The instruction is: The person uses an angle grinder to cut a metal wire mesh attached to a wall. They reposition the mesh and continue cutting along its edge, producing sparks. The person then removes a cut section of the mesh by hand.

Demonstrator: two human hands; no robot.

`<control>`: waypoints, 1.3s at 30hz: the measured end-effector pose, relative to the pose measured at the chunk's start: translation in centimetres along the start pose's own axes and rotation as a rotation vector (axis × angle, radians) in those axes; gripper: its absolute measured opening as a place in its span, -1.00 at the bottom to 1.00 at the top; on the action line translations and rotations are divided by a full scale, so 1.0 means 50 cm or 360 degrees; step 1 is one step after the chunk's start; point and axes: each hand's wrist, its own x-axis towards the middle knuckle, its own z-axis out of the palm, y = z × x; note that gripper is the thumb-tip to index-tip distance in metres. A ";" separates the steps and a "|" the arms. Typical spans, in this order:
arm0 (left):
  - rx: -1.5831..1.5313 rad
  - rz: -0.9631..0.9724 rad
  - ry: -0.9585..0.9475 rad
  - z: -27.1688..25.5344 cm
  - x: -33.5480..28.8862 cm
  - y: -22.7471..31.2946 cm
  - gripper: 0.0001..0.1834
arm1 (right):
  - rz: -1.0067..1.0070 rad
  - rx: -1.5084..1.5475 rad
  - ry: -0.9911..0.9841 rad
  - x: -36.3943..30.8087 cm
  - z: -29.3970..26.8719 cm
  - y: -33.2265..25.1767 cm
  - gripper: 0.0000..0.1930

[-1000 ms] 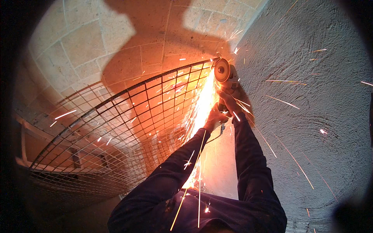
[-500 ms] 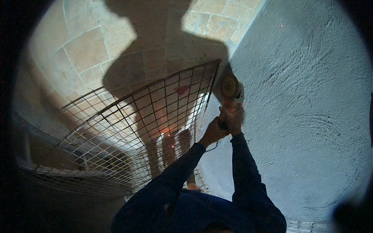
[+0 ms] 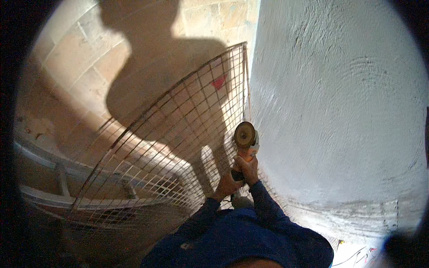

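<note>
An angle grinder [image 3: 253, 149] with a round brownish disc [image 3: 244, 134], an orange-and-white front and a dark rear end is held out before my body. My right hand [image 3: 249, 169] is closed round its orange body. Lower down, my left hand [image 3: 227, 185] wraps the dark rear end. The disc's face is turned up toward me, and whether it spins I cannot tell. Left of it stands a rusty wire mesh panel [image 3: 245, 80], its right edge bar just above the disc in view. Disc and bar look apart.
A stone-block wall [image 3: 91, 82] behind the mesh carries my shadow. To the right rises a rough grey plastered wall [image 3: 330, 111]. A metal frame [image 3: 62, 178] lies at the lower left. A small red patch [image 3: 219, 82] shows behind the mesh. Cables [image 3: 357, 259] lie at the lower right.
The grinder has come down and closer to my body, both hands still on it. My view has shifted, and the mesh sits further left. Orange spark-like specks seen earlier near the mesh are gone.
</note>
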 end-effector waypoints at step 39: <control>0.0270 0.0346 0.0816 -0.201 -0.349 -0.341 -0.59 | 0.0462 0.0454 0.0255 -0.484 -0.210 0.240 -0.68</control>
